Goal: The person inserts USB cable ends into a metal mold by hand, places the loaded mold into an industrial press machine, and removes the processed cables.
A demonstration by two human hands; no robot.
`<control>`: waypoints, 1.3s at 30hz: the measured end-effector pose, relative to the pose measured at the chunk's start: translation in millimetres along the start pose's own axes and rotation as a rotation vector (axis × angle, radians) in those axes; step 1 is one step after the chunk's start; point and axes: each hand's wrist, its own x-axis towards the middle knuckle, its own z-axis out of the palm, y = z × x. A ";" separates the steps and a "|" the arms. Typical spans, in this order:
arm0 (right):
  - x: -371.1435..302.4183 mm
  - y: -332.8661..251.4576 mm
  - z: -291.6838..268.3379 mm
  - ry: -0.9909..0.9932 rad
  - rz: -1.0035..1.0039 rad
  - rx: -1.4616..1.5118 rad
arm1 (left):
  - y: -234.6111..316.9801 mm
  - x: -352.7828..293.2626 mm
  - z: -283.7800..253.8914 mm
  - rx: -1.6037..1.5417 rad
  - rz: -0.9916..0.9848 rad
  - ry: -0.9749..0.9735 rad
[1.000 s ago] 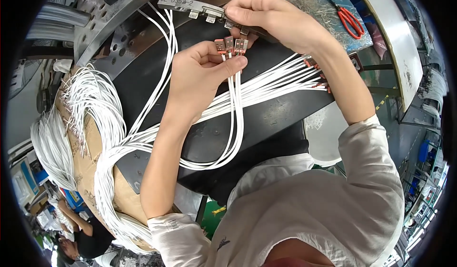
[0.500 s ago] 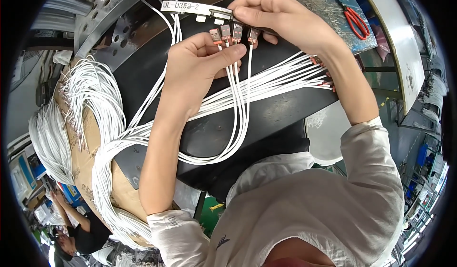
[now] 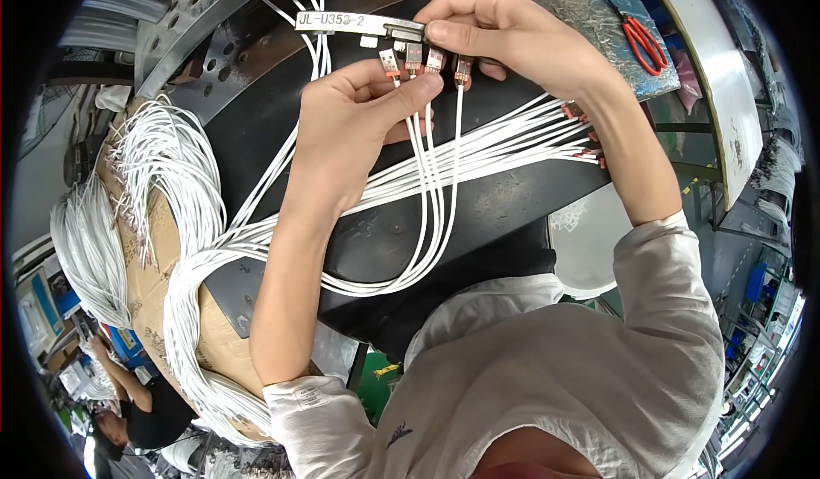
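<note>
My left hand [image 3: 354,116] pinches several white cables [image 3: 437,190] just below their USB plugs [image 3: 413,57], which have bare metal shells and orange-red rear ends and fan out side by side. The cables hang from my fingers in a loop over the black work surface [image 3: 376,252]. My right hand [image 3: 517,39] grips the right end of a narrow whitish bar [image 3: 346,23] with printed marks and small white tabs along its lower edge. The bar sits just above the plugs. One plug [image 3: 463,70] lies close to my right fingertips; whether they touch it is unclear.
More white cables [image 3: 478,150] lie across the black surface, their orange-red plug ends to the right. A thick cable bundle [image 3: 184,308] rests on brown cardboard at left. Red-handled cutters [image 3: 642,45] lie on a worn blue board. A co-worker [image 3: 141,406] is at lower left.
Both hands have shifted slightly right, with the bar and plugs a little lower. The plugs in my left hand have turned slightly. Both grips stay as they were.
</note>
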 end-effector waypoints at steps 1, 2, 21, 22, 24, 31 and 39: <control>-0.3 -0.9 -1.6 -0.001 -0.001 -0.001 | 2.4 -1.1 -0.1 -0.023 -0.006 0.004; -1.2 -1.2 -4.4 0.002 0.013 -0.020 | 3.7 -1.9 -0.5 -0.046 -0.011 0.009; 1.3 -4.4 -8.0 0.123 0.018 -0.047 | 6.1 -18.0 -1.5 -0.004 -0.047 -0.002; 1.6 -2.6 -10.4 0.089 0.014 -0.044 | 5.4 -18.3 -1.0 -0.010 -0.041 -0.014; 2.2 0.6 -13.7 0.021 0.007 -0.037 | 3.8 -15.9 -2.5 -0.003 -0.037 -0.028; 4.4 0.8 -11.8 -0.045 -0.012 -0.068 | 0.8 -12.3 -6.1 -0.049 0.012 -0.049; 25.6 -4.9 -36.6 -0.105 -0.133 -0.465 | 18.7 -18.3 -17.6 0.499 0.073 0.102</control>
